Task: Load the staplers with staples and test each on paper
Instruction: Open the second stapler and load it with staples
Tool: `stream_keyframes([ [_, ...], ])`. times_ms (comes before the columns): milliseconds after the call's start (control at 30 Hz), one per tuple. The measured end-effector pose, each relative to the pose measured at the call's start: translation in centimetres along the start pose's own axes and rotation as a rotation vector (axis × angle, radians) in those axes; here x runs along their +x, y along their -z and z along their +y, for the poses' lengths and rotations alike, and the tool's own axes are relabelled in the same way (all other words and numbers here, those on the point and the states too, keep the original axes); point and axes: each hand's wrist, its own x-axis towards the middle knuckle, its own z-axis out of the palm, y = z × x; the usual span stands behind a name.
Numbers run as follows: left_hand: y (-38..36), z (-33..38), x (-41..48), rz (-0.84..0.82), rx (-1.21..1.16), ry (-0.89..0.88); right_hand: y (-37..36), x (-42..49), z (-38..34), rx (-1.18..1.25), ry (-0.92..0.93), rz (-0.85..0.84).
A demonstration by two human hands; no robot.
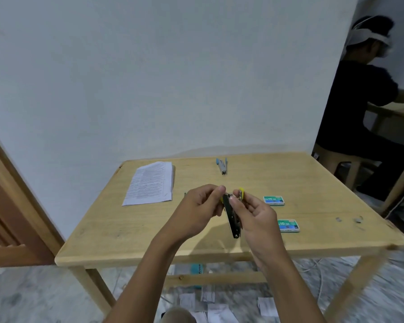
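A small black metal stapler with yellow plastic parts (231, 220) is held in the air above the middle of a light wooden desk (149, 229), between two bare hands. The stapler looks opened up, with a yellow piece standing at its far end and silvery metal showing along the black body. Its long axis runs far to near, and the near end leans slightly right. The left hand (201, 206) has its fingers curled, pinching the far end. The right hand (254, 215) grips the right side, its fingers bent around it.

On the desk, a stack of printed white paper (149, 183) lies far left and a blue-grey stapler (222, 165) at the far edge. Two green-and-blue staple boxes (273, 200) (288, 225) lie just right of the hands.
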Motion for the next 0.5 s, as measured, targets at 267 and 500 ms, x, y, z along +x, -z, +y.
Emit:
stream_keyframes([
  [267,1.3,-2.6,-2.2,0.072,-0.270,0.205,2.0,1.4,-0.6,0.509,-0.045,0.198],
  [500,-1.0,-1.8,-3.5,-0.286,-0.748,0.562,0.1,0.4,-0.9,0.708,-0.266,-0.075],
])
